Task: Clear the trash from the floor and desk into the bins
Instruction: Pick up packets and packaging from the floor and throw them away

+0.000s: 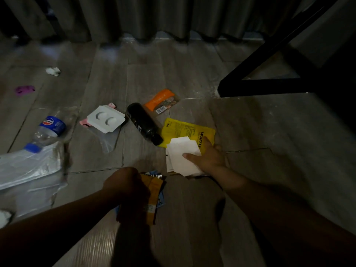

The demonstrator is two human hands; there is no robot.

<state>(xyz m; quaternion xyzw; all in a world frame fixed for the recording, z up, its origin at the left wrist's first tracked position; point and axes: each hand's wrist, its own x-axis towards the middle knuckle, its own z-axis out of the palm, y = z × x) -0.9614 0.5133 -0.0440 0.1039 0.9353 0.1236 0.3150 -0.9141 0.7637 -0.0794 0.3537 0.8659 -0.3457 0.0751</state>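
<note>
Trash lies scattered on the grey plank floor. My right hand (207, 158) grips a stack of white papers (181, 153) that overlaps a yellow bag (187, 130). My left hand (125, 185) holds a bunch of orange and blue wrappers (154, 193) just above the floor. Beyond them lie a black bottle (144, 123), an orange packet (161, 101), a white moulded tray (106, 118) on a pink scrap, and a clear plastic bottle with a blue label (48, 130).
A clear plastic bag (28, 166) spreads at the left. A crumpled white tissue (53, 71) and a purple scrap (25, 90) lie farther left. A black desk frame (260, 83) stands at the right, grey curtains (134, 18) hang behind.
</note>
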